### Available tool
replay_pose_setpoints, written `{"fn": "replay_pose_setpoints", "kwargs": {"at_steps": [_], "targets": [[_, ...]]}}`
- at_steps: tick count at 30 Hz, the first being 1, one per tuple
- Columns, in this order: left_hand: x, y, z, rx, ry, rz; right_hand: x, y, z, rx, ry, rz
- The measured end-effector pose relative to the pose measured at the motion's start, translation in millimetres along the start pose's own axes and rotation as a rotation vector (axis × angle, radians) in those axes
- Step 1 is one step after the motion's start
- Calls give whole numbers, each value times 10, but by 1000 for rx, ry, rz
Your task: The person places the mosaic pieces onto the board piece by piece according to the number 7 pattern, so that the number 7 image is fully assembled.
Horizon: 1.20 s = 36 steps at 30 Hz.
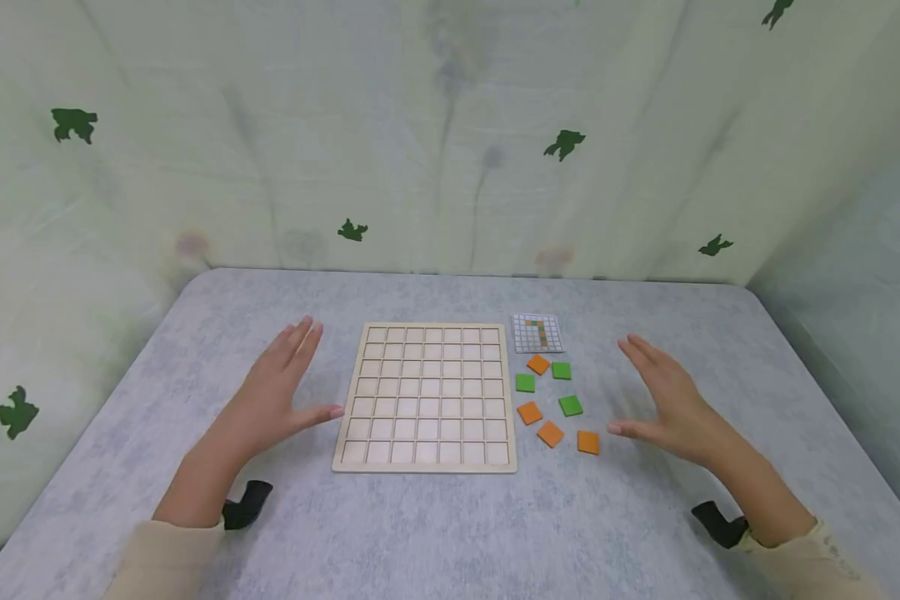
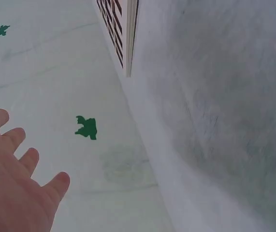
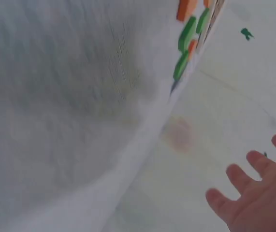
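- While the left hand (image 1: 270, 404) hovers between the left edge of the surface (image 1: 435, 533) and the board (image 1: 429, 396), its fingers are straight, its thumb is spread wide and it holds nothing; I cannot tell whether the thumb tip touches the board.
- The right hand (image 1: 671, 408), toward the surface's right edge, is likewise spread wide, holds nothing and is apart from the tiles.
- The gridded board lies flat mid-surface, its top side facing the far edge.
- Four orange tiles (image 1: 550, 433) and three green tiles (image 1: 570, 406) lie scattered just beside it, toward the surface's right edge.
- Beyond them, nearer the far edge, lies a patterned card (image 1: 537, 333).
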<state>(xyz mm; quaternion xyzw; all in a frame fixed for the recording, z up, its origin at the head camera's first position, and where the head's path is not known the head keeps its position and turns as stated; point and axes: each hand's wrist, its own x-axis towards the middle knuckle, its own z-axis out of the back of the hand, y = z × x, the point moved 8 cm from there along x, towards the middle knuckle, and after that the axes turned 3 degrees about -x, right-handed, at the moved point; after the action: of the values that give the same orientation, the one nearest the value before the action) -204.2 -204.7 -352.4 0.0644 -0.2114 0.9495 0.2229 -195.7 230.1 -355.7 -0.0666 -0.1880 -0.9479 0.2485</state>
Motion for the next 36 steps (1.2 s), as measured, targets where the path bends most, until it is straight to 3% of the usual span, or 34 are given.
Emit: {"fn": "replay_pose_setpoints", "kwargs": {"at_steps": [7, 13, 17, 22, 28, 32, 36], "targets": [[43, 22, -300, -401, 69, 134, -107, 48, -344, 244, 147, -86], [61, 115, -543, -566, 169, 236, -131, 66, -596, 298, 254, -75], [47, 188, -669, -657, 232, 232, -150, 50, -670, 298, 271, -66], [44, 228, -724, -653, 256, 169, -164, 32, -698, 311, 264, -59], [60, 215, -720, -565, 287, 138, -143, 44, -697, 277, 272, -63], [62, 209, -724, -571, 292, 128, -98, 55, -637, 281, 275, -90], [65, 223, -736, -574, 290, 124, 46, 158, -498, 286, 202, -41]]}}
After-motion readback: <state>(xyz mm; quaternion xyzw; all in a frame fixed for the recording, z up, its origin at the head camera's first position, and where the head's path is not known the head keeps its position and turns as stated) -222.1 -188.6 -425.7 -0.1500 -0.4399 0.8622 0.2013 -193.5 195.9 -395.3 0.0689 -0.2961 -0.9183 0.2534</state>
